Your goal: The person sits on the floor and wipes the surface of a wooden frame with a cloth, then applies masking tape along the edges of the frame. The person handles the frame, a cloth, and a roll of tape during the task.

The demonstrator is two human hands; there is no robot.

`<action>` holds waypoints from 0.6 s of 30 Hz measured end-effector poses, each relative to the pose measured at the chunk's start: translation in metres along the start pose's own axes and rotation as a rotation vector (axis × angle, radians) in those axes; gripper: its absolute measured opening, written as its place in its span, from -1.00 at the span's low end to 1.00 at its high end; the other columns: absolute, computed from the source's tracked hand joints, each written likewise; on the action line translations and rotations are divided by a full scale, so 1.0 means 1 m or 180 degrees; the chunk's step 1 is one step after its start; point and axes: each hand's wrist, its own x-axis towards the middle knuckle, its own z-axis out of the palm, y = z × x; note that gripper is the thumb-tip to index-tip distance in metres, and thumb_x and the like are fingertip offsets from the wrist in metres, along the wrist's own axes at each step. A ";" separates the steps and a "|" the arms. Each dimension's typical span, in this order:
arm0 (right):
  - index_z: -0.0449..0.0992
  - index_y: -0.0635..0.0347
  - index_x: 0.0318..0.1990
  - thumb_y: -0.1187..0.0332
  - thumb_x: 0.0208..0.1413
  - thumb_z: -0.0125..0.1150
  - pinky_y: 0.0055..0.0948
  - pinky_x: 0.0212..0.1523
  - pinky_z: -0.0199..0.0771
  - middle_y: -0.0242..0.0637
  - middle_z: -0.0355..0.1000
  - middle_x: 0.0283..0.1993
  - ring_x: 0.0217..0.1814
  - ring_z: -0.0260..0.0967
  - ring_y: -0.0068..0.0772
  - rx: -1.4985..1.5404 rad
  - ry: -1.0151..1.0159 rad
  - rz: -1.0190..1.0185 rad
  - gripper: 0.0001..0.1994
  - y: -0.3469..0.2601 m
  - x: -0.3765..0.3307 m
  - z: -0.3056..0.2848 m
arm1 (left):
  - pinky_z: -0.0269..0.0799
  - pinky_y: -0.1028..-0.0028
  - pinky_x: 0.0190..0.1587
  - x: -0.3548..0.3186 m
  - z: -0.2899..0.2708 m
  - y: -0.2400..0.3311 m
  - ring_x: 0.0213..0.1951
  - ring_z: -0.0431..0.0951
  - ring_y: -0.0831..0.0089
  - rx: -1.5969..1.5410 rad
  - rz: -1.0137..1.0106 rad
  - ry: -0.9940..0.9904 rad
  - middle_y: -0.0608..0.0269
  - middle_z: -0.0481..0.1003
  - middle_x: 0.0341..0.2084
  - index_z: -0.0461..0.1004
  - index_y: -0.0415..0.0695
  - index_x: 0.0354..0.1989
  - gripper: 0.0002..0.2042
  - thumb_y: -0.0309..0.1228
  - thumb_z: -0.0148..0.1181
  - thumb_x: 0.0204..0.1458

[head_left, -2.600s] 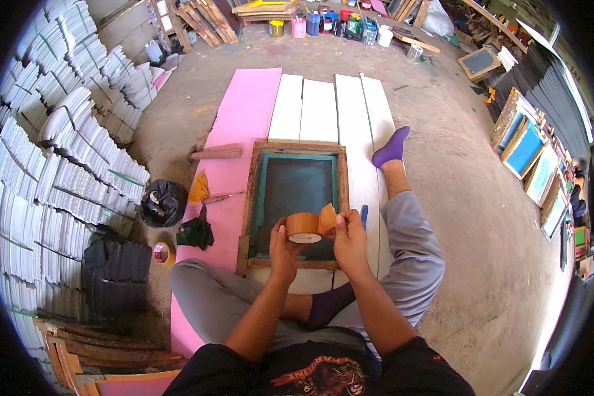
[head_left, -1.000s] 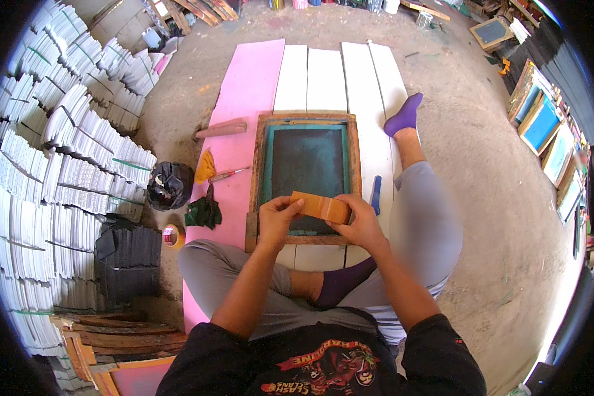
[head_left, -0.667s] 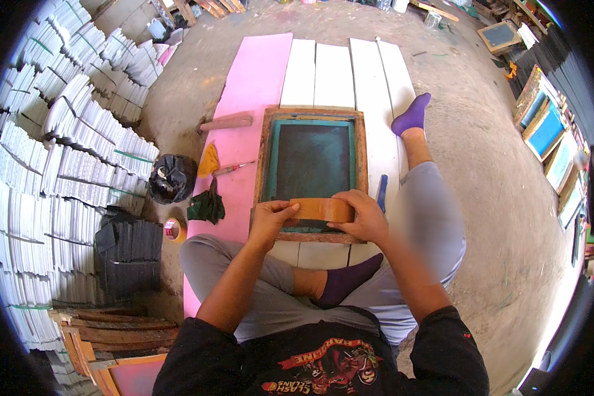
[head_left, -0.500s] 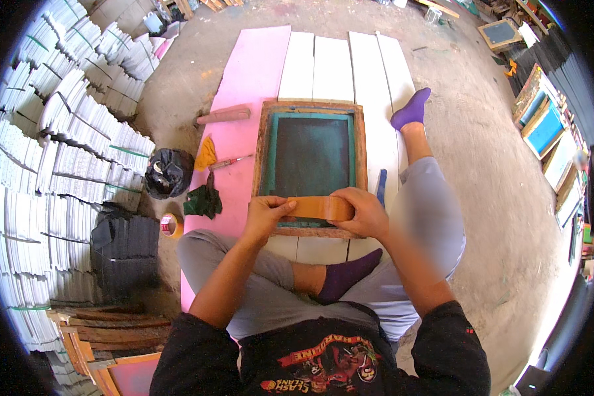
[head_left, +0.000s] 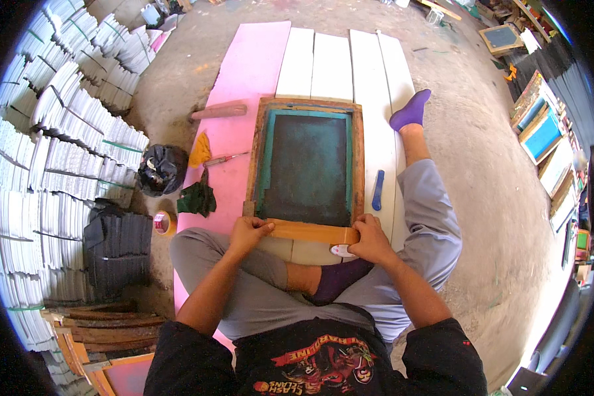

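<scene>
Head view: our left hand [head_left: 247, 231] presses the tape [head_left: 310, 231] flat on the near edge of the wooden frame [head_left: 307, 162], fingers curled down. Our right hand [head_left: 369, 239] grips the roll [head_left: 342, 250] at that edge's right corner. We'd best keep the tape taut and smooth it evenly.

A single head-worn fisheye view looks steeply down from above the seated person's lap, facing forward along the white boards [head_left: 336, 66] on the floor. The wooden screen frame [head_left: 308, 162] sits close and central; straight edges bow near the dark rim. No second view shares the scene.
</scene>
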 end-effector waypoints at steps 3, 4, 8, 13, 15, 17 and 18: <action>0.58 0.28 -0.13 0.23 -0.28 0.48 -0.02 0.37 0.23 0.23 0.16 0.33 0.38 0.12 0.32 0.0010 0.0094 0.0070 -0.51 0.012 -0.004 0.020 | 0.44 0.41 -0.37 0.006 0.004 -0.004 -0.48 0.55 0.54 0.0031 0.0250 -0.0031 0.21 0.62 -0.56 0.68 -0.32 -0.33 -0.66 -0.21 0.45 0.01; 0.57 0.30 -0.11 0.23 -0.30 0.49 -0.04 0.39 0.21 0.24 0.13 0.35 0.39 0.10 0.32 0.0139 0.0047 0.0220 -0.48 0.015 -0.003 0.025 | 0.44 0.42 -0.36 0.007 0.004 -0.005 -0.47 0.55 0.53 -0.0002 0.0181 -0.0070 0.20 0.63 -0.55 0.68 -0.32 -0.32 -0.67 -0.22 0.45 0.01; 0.54 0.36 -0.01 0.23 -0.36 0.53 -0.14 0.40 0.22 0.26 0.09 0.40 0.41 0.16 0.26 0.0809 -0.0144 0.0802 -0.35 0.017 0.002 0.028 | 0.45 0.43 -0.35 0.013 0.012 -0.004 -0.45 0.56 0.52 -0.0214 0.0241 -0.0072 0.19 0.64 -0.52 0.68 -0.33 -0.32 -0.71 -0.28 0.43 0.03; 0.54 0.35 -0.05 0.22 -0.36 0.56 -0.16 0.28 0.32 0.21 0.25 0.24 0.27 0.28 0.17 0.1032 0.0029 0.0744 -0.37 0.005 0.023 0.026 | 0.45 0.44 -0.37 0.021 0.003 -0.010 -0.47 0.55 0.53 -0.0434 0.0276 0.0267 0.21 0.63 -0.53 0.68 -0.33 -0.32 -0.76 -0.34 0.41 0.05; 0.55 0.35 -0.08 0.22 -0.36 0.56 -0.17 0.22 0.36 0.17 0.28 0.19 0.20 0.32 0.14 0.1030 0.0131 0.0691 -0.39 0.009 0.034 0.018 | 0.45 0.44 -0.38 0.034 0.002 0.008 -0.48 0.55 0.53 -0.0351 0.0202 0.0286 0.22 0.63 -0.53 0.67 -0.33 -0.32 -0.76 -0.34 0.41 0.05; 0.55 0.34 -0.10 0.21 -0.36 0.57 -0.17 0.19 0.37 0.16 0.30 0.16 0.18 0.33 0.13 0.1037 0.0181 0.0730 -0.40 0.025 0.039 0.001 | 0.45 0.45 -0.39 0.067 0.015 0.018 -0.49 0.55 0.53 -0.0493 0.0368 0.0083 0.24 0.63 -0.53 0.67 -0.34 -0.31 -0.76 -0.35 0.42 0.05; 0.55 0.34 -0.11 0.21 -0.36 0.58 -0.17 0.19 0.37 0.15 0.31 0.15 0.19 0.32 0.13 0.1085 0.0053 0.0591 -0.41 0.023 0.057 0.003 | 0.44 0.45 -0.40 0.070 0.006 0.015 -0.50 0.54 0.54 -0.0548 0.0358 0.0160 0.24 0.63 -0.53 0.67 -0.34 -0.30 -0.75 -0.35 0.42 0.04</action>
